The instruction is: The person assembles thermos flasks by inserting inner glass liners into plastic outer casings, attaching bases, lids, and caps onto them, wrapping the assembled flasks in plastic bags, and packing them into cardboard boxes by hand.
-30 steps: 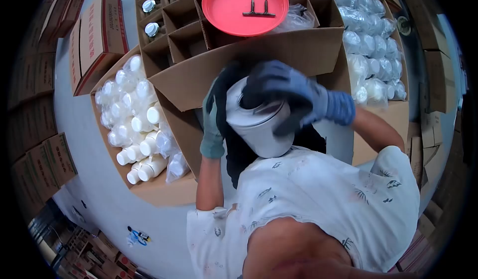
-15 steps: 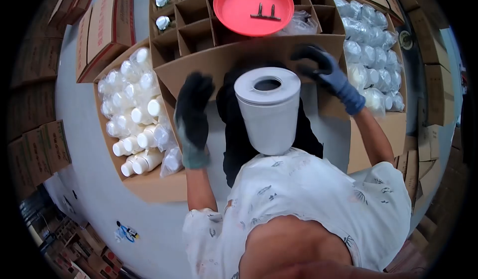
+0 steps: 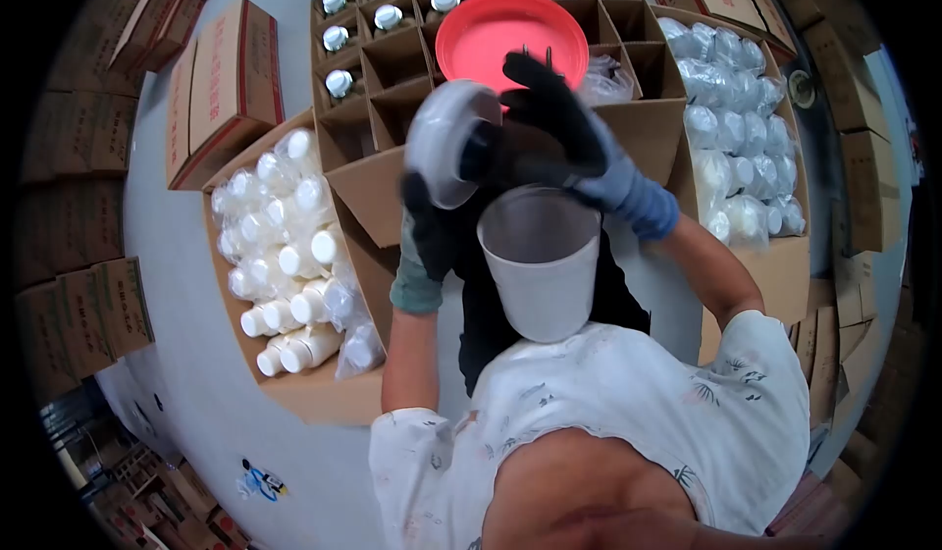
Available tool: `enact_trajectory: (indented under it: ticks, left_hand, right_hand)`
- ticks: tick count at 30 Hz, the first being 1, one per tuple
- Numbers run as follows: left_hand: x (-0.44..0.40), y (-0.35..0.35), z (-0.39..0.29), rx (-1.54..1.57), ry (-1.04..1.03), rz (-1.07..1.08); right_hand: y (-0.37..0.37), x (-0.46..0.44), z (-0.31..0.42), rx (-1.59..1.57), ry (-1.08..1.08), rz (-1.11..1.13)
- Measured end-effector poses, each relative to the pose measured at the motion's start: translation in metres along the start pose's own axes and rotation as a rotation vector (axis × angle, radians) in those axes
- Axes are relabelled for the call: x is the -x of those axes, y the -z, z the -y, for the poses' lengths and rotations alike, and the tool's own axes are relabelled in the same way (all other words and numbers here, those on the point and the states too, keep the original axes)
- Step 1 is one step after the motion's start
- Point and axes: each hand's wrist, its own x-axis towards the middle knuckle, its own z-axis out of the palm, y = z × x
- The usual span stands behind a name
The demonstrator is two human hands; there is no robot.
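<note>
My left hand (image 3: 428, 234), in a dark-palmed glove, grips the lower edge of a white round lid (image 3: 432, 143). The lid is tipped nearly on edge, with a dark patch at its middle. My right hand (image 3: 569, 128), gloved in black and blue, is open, thumb and fingers spread above the rim of a white bucket (image 3: 540, 280). The bucket stands uncovered against my lap, and its inside looks pale grey. Behind my right hand lies a red plate (image 3: 491, 35) on a divided carton; the dark metal piece on it is partly hidden by my fingers.
The divided carton (image 3: 392, 182) holds several white-capped bottles (image 3: 339, 84) in its cells. An open box of white plastic bottles (image 3: 285, 256) stands at left, and a box of bagged clear containers (image 3: 731, 118) at right. Closed cartons (image 3: 226, 89) stand farther left.
The lid has come off the bucket into my left hand, leaving the bucket's mouth open. My right hand has moved leftward over the bucket. The view has shifted slightly.
</note>
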Motion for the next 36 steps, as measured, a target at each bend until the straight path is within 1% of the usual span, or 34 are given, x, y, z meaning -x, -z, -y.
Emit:
enact_trajectory:
  ticks: [1,3,4,5,6,7,8,9,10,11,12,14,15,17,18,19,20,21,22,23,24,25,27,28,31,32,33,34,35,36]
  left_hand:
    - [-0.008,-0.010,-0.006,0.206,-0.002,-0.066]
    - [-0.022,-0.040,-0.009,0.393,0.040,-0.033]
    - [-0.028,-0.031,0.001,0.168,0.027,-0.105]
    - [-0.026,-0.025,0.010,-0.346,-0.133,-0.207]
    - [-0.030,-0.050,-0.004,-0.720,-0.431,-0.219]
    - [-0.034,-0.044,-0.007,-0.906,-0.573,-0.117]
    - [-0.038,-0.038,-0.010,-1.071,-0.737,-0.029]
    - [-0.040,-0.032,-0.016,-1.350,-0.841,0.102]
    - [-0.041,-0.036,-0.019,-1.483,-0.746,0.129]
    - [-0.042,-0.042,-0.021,-1.614,-0.649,0.155]
    - [-0.045,-0.041,-0.019,-1.534,-0.568,0.135]
    - [-0.046,-0.036,-0.013,-1.357,-0.439,0.071]
    - [-0.045,-0.034,-0.012,-1.193,-0.280,0.105]
    - [-0.042,-0.029,-0.010,-0.851,0.031,0.161]
    - [-0.045,-0.027,-0.010,-0.859,0.006,0.197]
    - [-0.047,-0.025,-0.011,-0.826,0.019,0.218]
    - [-0.050,-0.024,-0.011,-0.791,0.032,0.236]
    - [-0.052,-0.023,-0.011,-0.757,0.046,0.255]
    - [-0.053,-0.024,-0.011,-0.732,0.061,0.247]
    - [-0.057,-0.024,-0.012,-0.733,0.072,0.262]
    - [-0.061,-0.025,-0.014,-0.736,0.080,0.278]
    - [-0.063,-0.025,-0.015,-0.738,0.088,0.293]
    - [-0.067,-0.024,-0.015,-0.761,0.090,0.283]
    - [-0.068,-0.023,-0.015,-0.752,0.082,0.281]
    - [-0.068,-0.024,-0.017,-0.745,0.071,0.261]
    - [-0.068,-0.026,-0.018,-0.746,0.062,0.254]
    - [-0.070,-0.023,-0.017,-0.779,0.034,0.264]
    - [-0.070,-0.017,-0.013,-0.809,0.009,0.278]
    - [-0.070,-0.014,-0.009,-0.840,-0.018,0.296]
    - [-0.070,-0.014,-0.006,-0.734,-0.074,0.246]
  right_hand:
    - [-0.001,-0.011,0.002,0.444,0.243,0.086]
    - [-0.014,-0.024,-0.006,0.728,0.293,0.225]
    - [-0.015,-0.028,-0.013,0.650,0.234,0.138]
    - [-0.016,-0.029,-0.014,0.369,0.088,0.055]
    - [-0.017,-0.029,-0.014,0.088,-0.056,-0.022]
    - [-0.015,-0.032,-0.016,-0.195,-0.199,-0.098]
    - [-0.001,-0.029,-0.027,-0.114,-0.122,-0.040]
    - [0.013,-0.026,-0.038,-0.035,-0.040,0.012]
    - [0.027,-0.022,-0.050,0.039,0.045,0.057]
    - [0.052,-0.034,-0.054,0.235,-0.021,0.103]
    - [0.076,-0.046,-0.059,0.435,-0.078,0.162]
    - [0.079,-0.091,-0.030,0.298,-0.831,-0.032]
    - [0.093,-0.095,-0.056,0.832,-0.363,0.030]
    - [0.105,-0.120,-0.074,1.268,-0.493,0.285]
    - [0.119,-0.134,-0.094,1.336,-0.430,0.343]
    - [0.127,-0.157,-0.099,1.400,-0.406,0.260]
    - [0.140,-0.182,-0.113,1.371,-0.221,0.079]
    - [0.148,-0.205,-0.113,1.363,-0.082,-0.017]
    - [0.180,-0.233,-0.163,1.452,0.030,-0.059]
    - [0.174,-0.262,-0.156,1.453,-0.402,0.146]
    - [0.178,-0.271,-0.173,1.521,-0.379,0.174]
    - [0.190,-0.281,-0.210,1.499,-0.465,0.230]
    - [0.196,-0.285,-0.255,1.519,-0.545,0.417]
    - [0.198,-0.286,-0.269,1.507,-0.553,0.361]
    - [0.201,-0.288,-0.228,1.467,-0.445,0.342]
    - [0.194,-0.287,-0.187,1.410,-0.456,0.319]
    - [0.201,-0.291,-0.170,1.312,-0.255,0.275]
    - [0.191,-0.292,-0.125,1.389,-0.321,0.215]
    - [0.195,-0.284,-0.100,1.481,-0.104,0.110]
    - [0.196,-0.269,-0.071,1.378,0.088,0.026]
